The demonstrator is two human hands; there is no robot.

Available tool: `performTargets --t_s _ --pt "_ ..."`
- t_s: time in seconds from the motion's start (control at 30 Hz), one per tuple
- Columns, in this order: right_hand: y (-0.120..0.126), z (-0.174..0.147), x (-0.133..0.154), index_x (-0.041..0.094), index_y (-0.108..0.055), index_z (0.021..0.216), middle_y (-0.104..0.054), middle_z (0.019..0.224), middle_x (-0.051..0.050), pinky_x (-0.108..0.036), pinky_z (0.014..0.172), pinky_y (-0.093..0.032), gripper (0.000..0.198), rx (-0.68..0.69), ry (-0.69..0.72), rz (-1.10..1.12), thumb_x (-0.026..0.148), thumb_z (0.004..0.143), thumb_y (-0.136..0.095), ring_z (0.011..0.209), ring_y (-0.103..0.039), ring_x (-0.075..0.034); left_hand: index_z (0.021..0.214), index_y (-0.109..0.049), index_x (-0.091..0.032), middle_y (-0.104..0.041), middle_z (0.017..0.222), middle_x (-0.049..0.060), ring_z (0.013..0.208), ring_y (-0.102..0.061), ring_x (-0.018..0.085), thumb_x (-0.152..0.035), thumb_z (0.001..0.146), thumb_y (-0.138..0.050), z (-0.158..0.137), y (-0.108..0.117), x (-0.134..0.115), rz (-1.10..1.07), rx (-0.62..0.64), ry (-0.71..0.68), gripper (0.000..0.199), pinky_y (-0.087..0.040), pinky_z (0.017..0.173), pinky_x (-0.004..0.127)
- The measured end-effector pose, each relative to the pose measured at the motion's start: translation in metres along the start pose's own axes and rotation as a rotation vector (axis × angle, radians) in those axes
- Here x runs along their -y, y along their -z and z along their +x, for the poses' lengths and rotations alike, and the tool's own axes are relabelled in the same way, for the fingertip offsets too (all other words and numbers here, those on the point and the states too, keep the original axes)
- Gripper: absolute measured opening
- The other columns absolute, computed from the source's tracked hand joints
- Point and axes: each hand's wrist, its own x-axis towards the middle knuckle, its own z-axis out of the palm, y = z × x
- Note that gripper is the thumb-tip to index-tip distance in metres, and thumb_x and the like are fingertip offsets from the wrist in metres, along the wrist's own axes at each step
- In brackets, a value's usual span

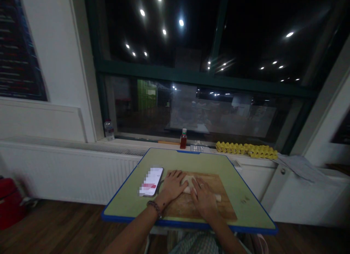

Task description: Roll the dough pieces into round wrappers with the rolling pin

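A wooden board lies on the table, and a pale white piece that looks like dough rests on it. My left hand lies over the left side of the dough with its fingers stretched forward, a beaded bracelet at the wrist. Across the dough's right side is my right hand, its fingers extended and a ring on one of them. Beyond the right hand pokes a pale rounded end; whether it is dough or a stick, I cannot tell. Both palms hide part of the dough.
Left of the board, a lit phone lies on the blue-edged green table. On the windowsill stand a red-brown bottle, a clear bottle and yellow egg trays. A white radiator runs behind the table.
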Motion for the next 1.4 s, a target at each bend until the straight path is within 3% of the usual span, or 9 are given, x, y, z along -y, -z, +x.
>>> performTargets --t_s 0.3,0.7,0.87,0.97,1.07,1.2,1.4 --pt "0.008 0.034 -0.007 0.019 -0.060 0.128 -0.058 0.134 -0.008 -0.039 0.112 -0.028 0.045 0.070 0.028 -0.023 0.035 0.098 -0.031 0.133 -0.042 -0.022 0.125 -0.059 -0.023 -0.057 0.133 0.009 0.125 -0.048 0.027 -0.040 0.094 -0.043 0.022 0.000 0.003 -0.017 0.068 0.090 0.039 -0.036 0.102 0.046" --pt "0.000 0.063 -0.019 0.017 -0.065 0.121 -0.064 0.126 -0.010 -0.037 0.111 -0.027 0.047 0.131 0.023 -0.123 0.033 0.099 -0.027 0.126 -0.050 -0.021 0.116 -0.063 -0.021 -0.062 0.124 0.008 0.118 -0.050 0.026 -0.043 0.093 -0.041 0.039 -0.004 0.003 0.020 0.024 0.196 0.039 -0.038 0.098 0.042" --pt "-0.003 0.073 -0.022 0.017 -0.065 0.119 -0.065 0.123 -0.012 -0.036 0.106 -0.033 0.045 0.152 -0.029 -0.080 0.037 0.099 -0.030 0.122 -0.053 -0.023 0.111 -0.064 -0.021 -0.063 0.122 0.009 0.117 -0.050 0.026 -0.044 0.093 -0.041 0.048 -0.005 0.006 0.055 0.043 0.186 0.037 -0.039 0.097 0.042" --pt "0.003 0.074 -0.023 0.018 -0.067 0.116 -0.066 0.122 -0.010 -0.033 0.104 -0.035 0.042 0.068 -0.020 0.016 0.040 0.097 -0.037 0.120 -0.053 -0.022 0.107 -0.065 -0.021 -0.064 0.118 0.009 0.115 -0.052 0.027 -0.044 0.092 -0.043 0.052 -0.006 0.008 0.042 0.033 0.202 0.035 -0.040 0.095 0.042" --pt "0.010 0.067 -0.026 0.020 -0.066 0.117 -0.064 0.124 -0.006 -0.029 0.104 -0.035 0.036 -0.014 0.109 0.120 0.038 0.095 -0.044 0.120 -0.051 -0.018 0.102 -0.066 -0.019 -0.066 0.114 0.011 0.111 -0.054 0.027 -0.041 0.092 -0.044 0.055 -0.005 0.009 0.026 0.007 0.210 0.032 -0.041 0.093 0.043" --pt "0.021 0.053 -0.031 0.025 -0.067 0.112 -0.066 0.118 -0.002 -0.028 0.099 -0.038 0.029 0.001 0.248 0.128 0.034 0.095 -0.046 0.113 -0.054 -0.016 0.097 -0.067 -0.020 -0.067 0.108 0.010 0.107 -0.056 0.026 -0.037 0.092 -0.046 0.056 -0.006 0.011 -0.005 -0.038 0.217 0.027 -0.041 0.091 0.041" --pt "0.031 0.043 -0.031 0.026 -0.069 0.099 -0.070 0.099 -0.002 -0.030 0.090 -0.040 0.023 -0.002 0.196 0.028 0.042 0.091 -0.054 0.099 -0.058 -0.019 0.095 -0.066 -0.020 -0.067 0.107 0.008 0.104 -0.057 0.024 -0.030 0.093 -0.044 0.052 -0.006 0.014 -0.029 -0.091 0.161 0.025 -0.040 0.092 0.039"
